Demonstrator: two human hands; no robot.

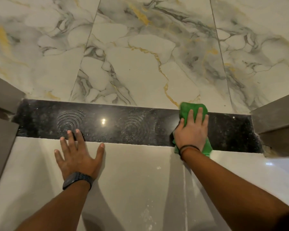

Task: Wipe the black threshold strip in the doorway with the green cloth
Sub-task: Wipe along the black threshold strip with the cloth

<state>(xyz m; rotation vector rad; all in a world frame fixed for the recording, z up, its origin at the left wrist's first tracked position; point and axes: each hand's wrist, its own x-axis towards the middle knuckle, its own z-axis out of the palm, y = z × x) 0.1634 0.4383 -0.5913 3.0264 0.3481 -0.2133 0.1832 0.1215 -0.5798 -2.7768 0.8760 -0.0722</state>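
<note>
The black threshold strip (115, 124) runs left to right across the doorway, glossy, with dusty ring-shaped marks near its middle. My right hand (191, 133) presses flat on the green cloth (189, 110), which lies across the right part of the strip, poking out beyond my fingers and under my wrist. My left hand (78, 154) rests flat with fingers spread on the pale floor tile, fingertips reaching the strip's near edge. It holds nothing.
Grey door frame posts stand at both ends of the strip, left (3, 104) and right (277, 119). Marbled white tiles (140, 55) with grey and gold veins lie beyond the strip. Plain pale tiles (140, 180) lie on the near side, with white specks.
</note>
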